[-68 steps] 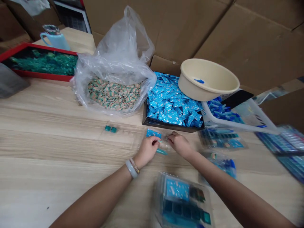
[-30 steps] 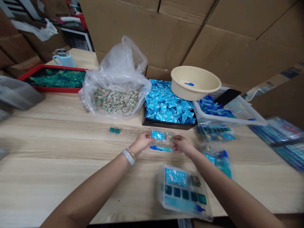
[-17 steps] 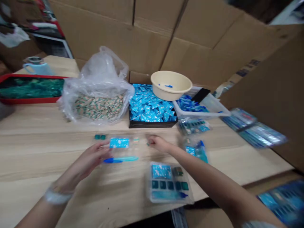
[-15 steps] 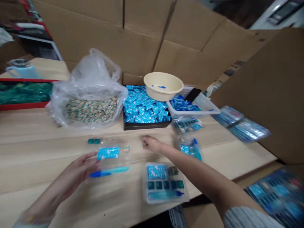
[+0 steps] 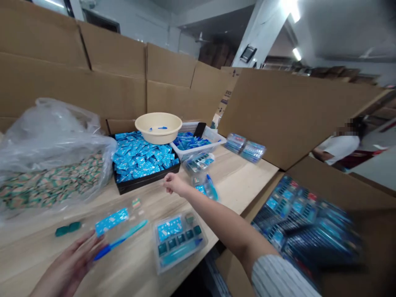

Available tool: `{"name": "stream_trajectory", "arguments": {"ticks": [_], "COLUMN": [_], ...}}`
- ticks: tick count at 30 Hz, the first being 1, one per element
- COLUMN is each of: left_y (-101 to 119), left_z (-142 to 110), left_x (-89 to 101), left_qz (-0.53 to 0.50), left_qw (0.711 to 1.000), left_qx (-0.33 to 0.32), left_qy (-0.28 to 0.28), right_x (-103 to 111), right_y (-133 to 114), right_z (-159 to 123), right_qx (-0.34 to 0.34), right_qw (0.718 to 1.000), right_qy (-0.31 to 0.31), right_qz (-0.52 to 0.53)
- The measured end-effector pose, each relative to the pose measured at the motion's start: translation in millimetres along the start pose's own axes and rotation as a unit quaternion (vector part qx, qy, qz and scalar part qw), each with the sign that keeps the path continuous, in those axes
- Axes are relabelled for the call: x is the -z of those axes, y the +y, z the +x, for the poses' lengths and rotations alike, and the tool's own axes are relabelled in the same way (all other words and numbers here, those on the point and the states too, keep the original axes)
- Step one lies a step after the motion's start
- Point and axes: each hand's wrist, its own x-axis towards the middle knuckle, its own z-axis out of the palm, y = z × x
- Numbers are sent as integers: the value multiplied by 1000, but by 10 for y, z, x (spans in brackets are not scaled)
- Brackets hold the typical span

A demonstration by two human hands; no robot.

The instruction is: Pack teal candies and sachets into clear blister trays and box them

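Note:
My left hand (image 5: 69, 266) lies at the bottom left with its fingers stretched out, the fingertips against a clear plastic tray (image 5: 116, 225) that holds a blue packet and a blue pen. My right hand (image 5: 173, 183) reaches out over the table, just in front of the black tray of blue sachets (image 5: 145, 179). Its fingers are curled; whatever is inside them is hidden. A filled clear kit (image 5: 177, 239) lies near the table edge, under my right forearm.
A cream bowl (image 5: 158, 128) sits behind the sachets, beside a white basket (image 5: 213, 142). A plastic bag of sachets (image 5: 46, 165) is at left, two teal pieces (image 5: 68, 228) near it. Finished kits fill a carton (image 5: 303, 222) at right. A person (image 5: 338, 146) sits far right.
The view has swung to the right. My left hand drew the clear tray back toward the left and opened flat. My right hand left the tray and stays near the black tray.

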Motion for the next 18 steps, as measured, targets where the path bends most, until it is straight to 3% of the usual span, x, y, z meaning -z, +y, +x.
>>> {"name": "stream_trajectory", "arguments": {"ticks": [4,8,13,18], "left_y": [53,-23,-126,-162], "left_z": [46,161,306,421], "left_x": [-560,-929,-1152,-1236], "left_qz": [0,32,54,53], "left_qw": [997,993,991,992], "left_qx": [-27,-47,-49,-55], "left_qy": [-69,-101,-112,-98], "right_x": [516,965,1400,1691], "right_y": [-22,188,652,1153], "right_z": [-473,-957,-1337,-1409], "right_qx": [-6,-25,-57,-90], "right_qw": [985,955,918,888], "right_qy": [49,95,162,236], "right_qz": [168,279,359,385]}}
